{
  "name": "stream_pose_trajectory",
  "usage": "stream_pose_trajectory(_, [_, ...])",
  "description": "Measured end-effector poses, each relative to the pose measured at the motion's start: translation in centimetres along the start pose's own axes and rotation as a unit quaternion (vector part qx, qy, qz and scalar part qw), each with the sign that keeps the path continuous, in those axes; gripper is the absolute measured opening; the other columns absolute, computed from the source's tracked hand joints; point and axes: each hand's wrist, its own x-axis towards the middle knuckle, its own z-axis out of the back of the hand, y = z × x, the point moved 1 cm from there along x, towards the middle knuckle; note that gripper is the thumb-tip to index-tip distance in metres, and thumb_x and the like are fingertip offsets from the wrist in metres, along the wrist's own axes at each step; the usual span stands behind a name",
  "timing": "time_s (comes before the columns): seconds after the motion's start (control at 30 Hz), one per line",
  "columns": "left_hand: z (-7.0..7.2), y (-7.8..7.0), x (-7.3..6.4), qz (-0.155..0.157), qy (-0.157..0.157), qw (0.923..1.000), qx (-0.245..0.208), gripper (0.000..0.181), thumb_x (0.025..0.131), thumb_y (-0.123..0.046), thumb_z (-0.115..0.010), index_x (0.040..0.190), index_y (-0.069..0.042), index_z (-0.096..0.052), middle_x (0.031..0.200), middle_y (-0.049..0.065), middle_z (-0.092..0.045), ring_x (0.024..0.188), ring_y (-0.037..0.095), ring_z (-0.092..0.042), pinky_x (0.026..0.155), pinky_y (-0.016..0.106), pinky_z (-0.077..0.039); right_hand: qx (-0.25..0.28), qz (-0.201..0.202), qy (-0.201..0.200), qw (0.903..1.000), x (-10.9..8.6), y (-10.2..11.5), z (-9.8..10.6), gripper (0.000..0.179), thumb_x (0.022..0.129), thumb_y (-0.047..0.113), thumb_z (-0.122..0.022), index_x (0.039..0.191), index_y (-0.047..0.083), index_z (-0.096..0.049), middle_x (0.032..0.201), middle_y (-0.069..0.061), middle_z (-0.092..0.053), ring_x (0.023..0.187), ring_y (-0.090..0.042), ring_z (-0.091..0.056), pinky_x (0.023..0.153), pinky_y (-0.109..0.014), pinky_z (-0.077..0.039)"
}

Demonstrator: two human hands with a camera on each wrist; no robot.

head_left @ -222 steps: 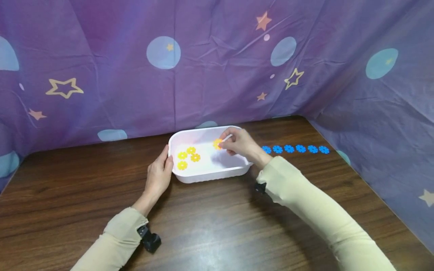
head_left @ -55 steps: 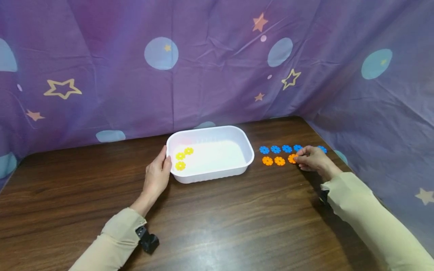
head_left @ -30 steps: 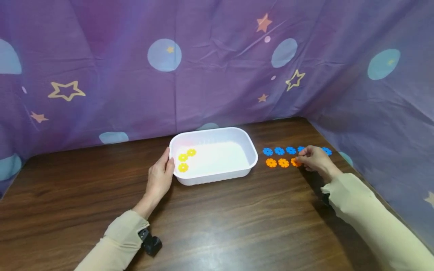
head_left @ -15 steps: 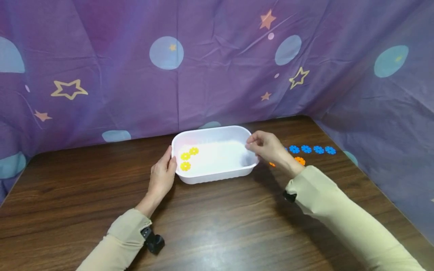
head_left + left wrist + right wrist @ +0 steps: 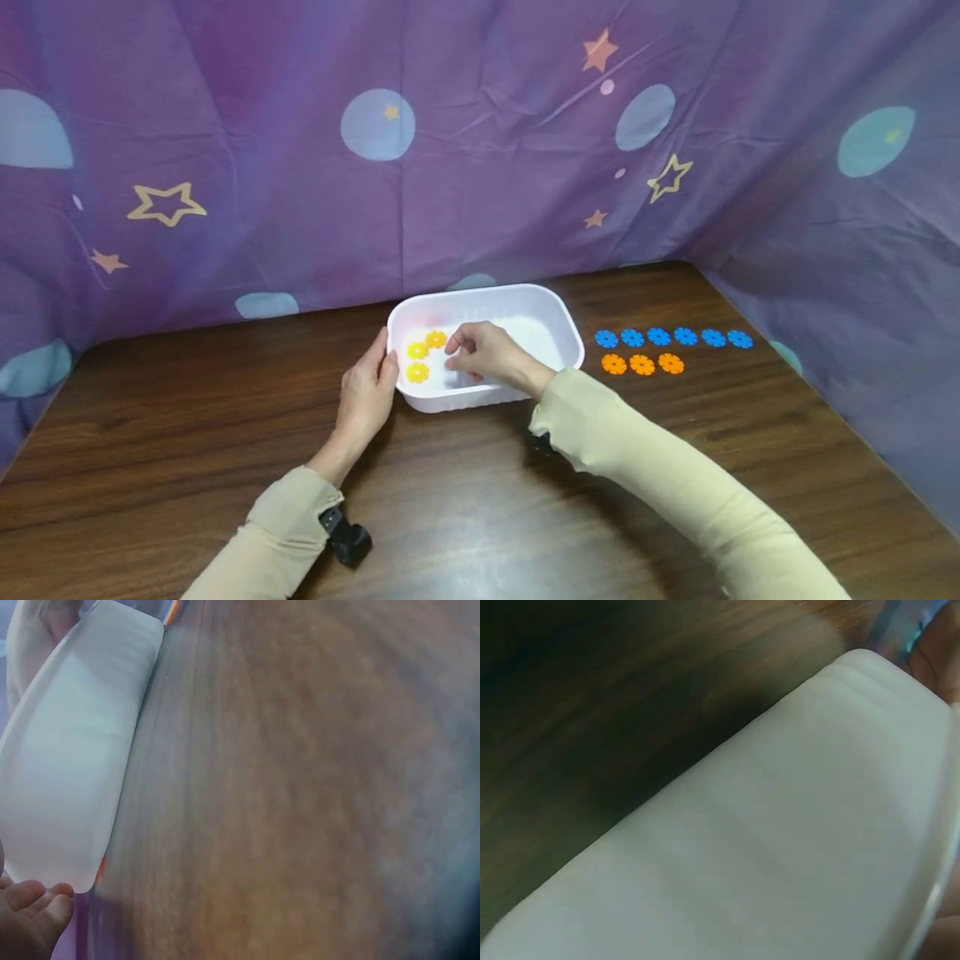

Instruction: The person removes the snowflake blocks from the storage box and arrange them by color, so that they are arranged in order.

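Note:
In the head view a white plastic tray [image 5: 457, 402] stands on the table, and my left hand [image 5: 366, 392] grips its left end, thumb near the rim. The left wrist view shows those fingertips [image 5: 56, 889] against the tray's end wall. My right hand [image 5: 491, 354] reaches down inside the tray, thumb and forefinger apart, with nothing visible between them. Just left of it lie three yellow flower-shaped discs [image 5: 417, 372] on the tray floor. The right wrist view is mostly filled by the tray's outer wall [image 5: 742, 847].
Right of the tray, several blue flower-shaped discs [image 5: 658, 337] form a row on the wooden table [image 5: 450, 500]. Three orange discs [image 5: 642, 365] lie in a shorter row in front of them. A purple patterned curtain [image 5: 300, 208] hangs behind the table and along its right side.
My right hand has let go of the third orange disc at the row and moved left into the tray. Earlier it lifted orange discs out of the tray. My left hand stays on the tray.

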Motion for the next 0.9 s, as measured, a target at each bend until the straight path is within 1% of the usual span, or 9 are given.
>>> stream_pose_trajectory(0.13, [-0.2,0.0,0.0,-0.004,-0.005,1.0,-0.002,0.047,0.096,-0.017,-0.045,0.14,-0.002,-0.043,0.139,0.015,-0.048,0.125,0.031,-0.049,0.105,0.045,-0.039,-0.03,-0.005,0.022,0.9993,1.2,0.4,-0.9,0.015,0.08,0.005,-0.07,0.092,0.0,-0.063,0.055,0.002,-0.048,0.045,-0.008,-0.047,0.046,-0.017,-0.038])
stream_pose_trajectory(0.3, [-0.3,0.2,0.0,-0.016,-0.015,0.9997,0.005,0.046,0.095,-0.016,-0.047,0.138,-0.001,-0.044,0.136,0.016,-0.05,0.122,0.034,-0.051,0.103,0.046,-0.04,-0.055,-0.014,0.041,0.9975,2.3,0.8,-2.0,0.015,0.077,0.002,-0.07,0.09,0.0,-0.063,0.057,0.002,-0.048,0.046,-0.007,-0.046,0.046,-0.015,-0.039])
stream_pose_trajectory(0.47, [-0.3,0.3,0.1,-0.019,-0.017,0.9996,0.007,0.046,0.095,-0.015,-0.047,0.138,0.0,-0.045,0.136,0.017,-0.05,0.121,0.035,-0.052,0.102,0.047,-0.041,-0.094,-0.009,0.041,0.9947,3.0,1.0,-2.8,0.02,0.073,0.0,-0.072,0.09,0.001,-0.063,0.062,0.002,-0.048,0.052,-0.007,-0.046,0.048,-0.014,-0.039])
stream_pose_trajectory(0.53, [-0.3,0.3,0.1,-0.013,-0.014,0.9998,0.007,0.046,0.095,-0.016,-0.046,0.138,0.0,-0.045,0.137,0.017,-0.049,0.121,0.035,-0.051,0.103,0.046,-0.041,-0.106,-0.009,0.042,0.9935,3.1,1.1,-3.0,0.021,0.072,-0.001,-0.073,0.091,0.001,-0.063,0.065,0.002,-0.049,0.055,-0.007,-0.046,0.05,-0.014,-0.039])
stream_pose_trajectory(0.7, [-0.2,0.2,0.1,-0.003,-0.009,0.9999,0.005,0.047,0.096,-0.017,-0.046,0.139,-0.002,-0.044,0.138,0.015,-0.048,0.123,0.033,-0.05,0.104,0.046,-0.04,-0.128,-0.008,0.046,0.9906,3.4,1.3,-3.3,0.022,0.073,0.001,-0.074,0.092,0.002,-0.063,0.067,0.0,-0.051,0.057,-0.009,-0.047,0.051,-0.015,-0.039])
stream_pose_trajectory(0.9, [-0.2,0.2,0.1,-0.004,-0.01,0.9999,0.004,0.047,0.095,-0.017,-0.046,0.139,-0.001,-0.044,0.138,0.015,-0.048,0.124,0.033,-0.05,0.104,0.046,-0.04,-0.176,0.006,0.047,0.9833,3.6,1.4,-3.6,0.023,0.072,0.004,-0.076,0.091,0.004,-0.062,0.069,0.0,-0.052,0.063,-0.01,-0.047,0.057,-0.017,-0.038])
